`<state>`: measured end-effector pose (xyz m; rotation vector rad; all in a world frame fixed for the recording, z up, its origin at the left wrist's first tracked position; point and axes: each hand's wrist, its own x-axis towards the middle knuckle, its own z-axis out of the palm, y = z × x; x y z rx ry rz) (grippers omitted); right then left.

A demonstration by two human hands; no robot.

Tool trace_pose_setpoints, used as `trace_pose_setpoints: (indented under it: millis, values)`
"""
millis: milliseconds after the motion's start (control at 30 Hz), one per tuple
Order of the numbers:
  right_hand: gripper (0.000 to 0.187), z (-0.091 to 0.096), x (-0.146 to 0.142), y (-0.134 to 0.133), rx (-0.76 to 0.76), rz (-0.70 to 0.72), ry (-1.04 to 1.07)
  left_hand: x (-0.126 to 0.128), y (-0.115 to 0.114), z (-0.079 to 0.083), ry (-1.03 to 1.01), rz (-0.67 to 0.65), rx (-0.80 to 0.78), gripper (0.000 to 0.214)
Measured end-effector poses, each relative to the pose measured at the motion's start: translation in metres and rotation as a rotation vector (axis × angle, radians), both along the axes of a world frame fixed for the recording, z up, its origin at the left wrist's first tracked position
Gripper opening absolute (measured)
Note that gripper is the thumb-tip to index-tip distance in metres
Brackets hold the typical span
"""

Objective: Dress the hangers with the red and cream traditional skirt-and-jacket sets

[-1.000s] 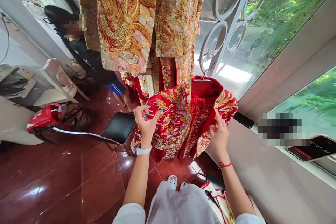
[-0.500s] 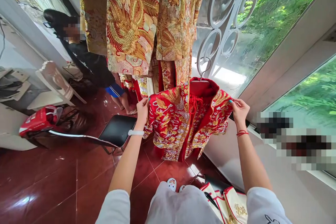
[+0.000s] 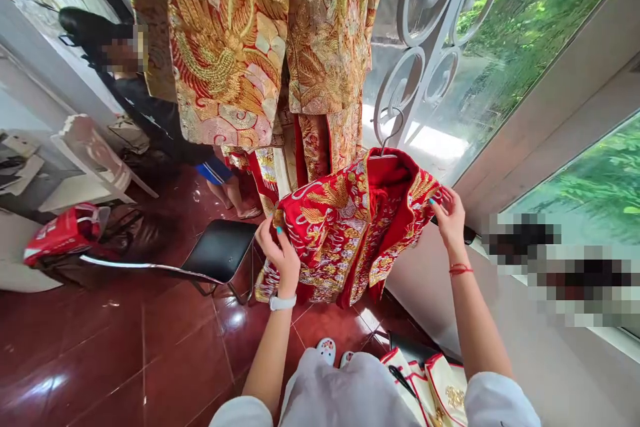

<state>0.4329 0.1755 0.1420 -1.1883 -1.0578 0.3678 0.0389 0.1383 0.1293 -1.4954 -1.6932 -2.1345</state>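
A red jacket (image 3: pixel 325 240) with gold and silver embroidery hangs in front of me on a hanger (image 3: pixel 389 137), its front partly parted over a red lining. My left hand (image 3: pixel 281 257), a white band on its wrist, has the jacket's left-side shoulder and sleeve edge between thumb and fingers. At the opposite shoulder, my right hand (image 3: pixel 451 217) pinches the cloth; a red cord circles that wrist. The tips of some fingers are hidden behind the fabric.
Long gold embroidered garments (image 3: pixel 225 60) hang just behind the jacket. A black-seated chair (image 3: pixel 220 250) stands at left, with a person (image 3: pixel 155 117) beyond. White scrollwork (image 3: pixel 400 80) and windows are at right. Cream, red-edged cloth (image 3: pixel 430 383) lies beside my legs.
My left hand has shifted down and right and turned, with its fingers more visible. The right hand has moved slightly left. The jacket's sides have drawn inward and its left sleeve hangs lower.
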Motion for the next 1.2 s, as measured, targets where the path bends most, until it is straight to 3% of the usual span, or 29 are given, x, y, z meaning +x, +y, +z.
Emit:
trace_pose_setpoints:
  millis: [67, 133, 167, 233, 300, 333, 400, 500, 633, 733, 900, 1000, 1100, 1200]
  values:
    - [0.059, -0.031, -0.023, -0.032, 0.003, -0.126, 0.012, 0.006, -0.027, -0.038, 0.094, 0.071, 0.006, 0.036]
    - [0.043, -0.072, -0.057, -0.064, -0.048, -0.279, 0.034, 0.018, -0.059, -0.085, 0.215, 0.070, -0.002, 0.032]
    - [0.034, -0.093, -0.076, -0.078, -0.097, -0.339, 0.023, 0.026, -0.073, -0.110, 0.275, -0.007, -0.053, 0.028]
    - [0.030, -0.130, -0.110, -0.094, -0.298, -0.282, -0.137, 0.045, -0.094, -0.153, 0.380, -0.244, -0.249, 0.024]
    - [0.032, -0.154, -0.133, -0.094, -0.513, -0.231, -0.346, 0.064, -0.098, -0.180, 0.395, -0.377, -0.530, 0.031]
    - [0.031, -0.159, -0.139, -0.089, -0.605, -0.217, -0.440, 0.072, -0.094, -0.186, 0.397, -0.395, -0.646, 0.034]
    - [0.031, -0.161, -0.141, -0.076, -0.720, -0.226, -0.586, 0.087, -0.076, -0.184, 0.409, -0.361, -0.782, 0.036]
    - [0.030, -0.153, -0.129, -0.063, -0.748, -0.218, -0.731, 0.102, -0.041, -0.162, 0.432, -0.284, -0.851, 0.034]
    - [0.031, -0.142, -0.113, -0.070, -0.722, 0.027, -0.842, 0.107, -0.016, -0.136, 0.464, -0.268, -0.954, 0.028]
    - [0.027, -0.131, -0.112, -0.081, -0.723, 0.142, -0.888, 0.109, -0.020, -0.121, 0.467, -0.393, -0.956, 0.023]
    - [0.021, -0.111, -0.128, -0.093, -0.807, 0.391, -0.981, 0.134, -0.049, -0.096, 0.391, -0.737, -0.754, 0.016]
    - [0.020, -0.112, -0.136, -0.094, -0.844, 0.433, -0.962, 0.140, -0.054, -0.094, 0.362, -0.796, -0.759, 0.016]
    - [0.020, -0.118, -0.139, -0.090, -0.851, 0.437, -0.923, 0.131, -0.043, -0.103, 0.293, -0.765, -0.849, 0.020]
    - [0.020, -0.126, -0.140, -0.086, -0.833, 0.450, -0.852, 0.121, -0.029, -0.114, 0.156, -0.811, -0.824, 0.023]
